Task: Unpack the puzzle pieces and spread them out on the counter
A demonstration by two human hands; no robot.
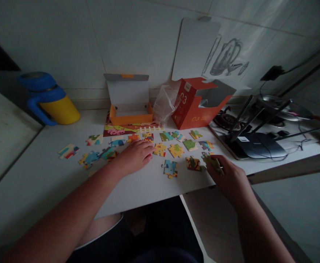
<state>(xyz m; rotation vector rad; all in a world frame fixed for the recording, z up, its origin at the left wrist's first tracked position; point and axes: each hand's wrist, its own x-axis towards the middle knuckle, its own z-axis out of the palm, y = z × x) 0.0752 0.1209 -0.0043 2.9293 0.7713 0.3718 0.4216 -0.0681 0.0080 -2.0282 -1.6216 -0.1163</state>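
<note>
My left hand (pixel 138 155) rests low over the table, fingers curled and close together, among several jigsaw puzzle pieces. A bit of red shows by its thumb, but what the fingers hold is hidden. Just beyond its fingertips lies a yellow puzzle piece (pixel 160 149). At the table's right front, my right hand (pixel 229 179) is closed on a greenish puzzle piece (pixel 216 166). Beside that hand lies a dark red and green piece (pixel 193 163). A light blue piece (pixel 170 168) sits between the hands, and a green one (pixel 189 145) farther back.
An open orange box (pixel 131 119) stands behind the pieces on a colourful printed sheet (pixel 121 130). Near it are a clear plastic bag (pixel 164 104) and a red box (pixel 188 106). A blue and yellow jug (pixel 53 100) stands left; a gas stove (pixel 228 118) and black router (pixel 258 146) are right.
</note>
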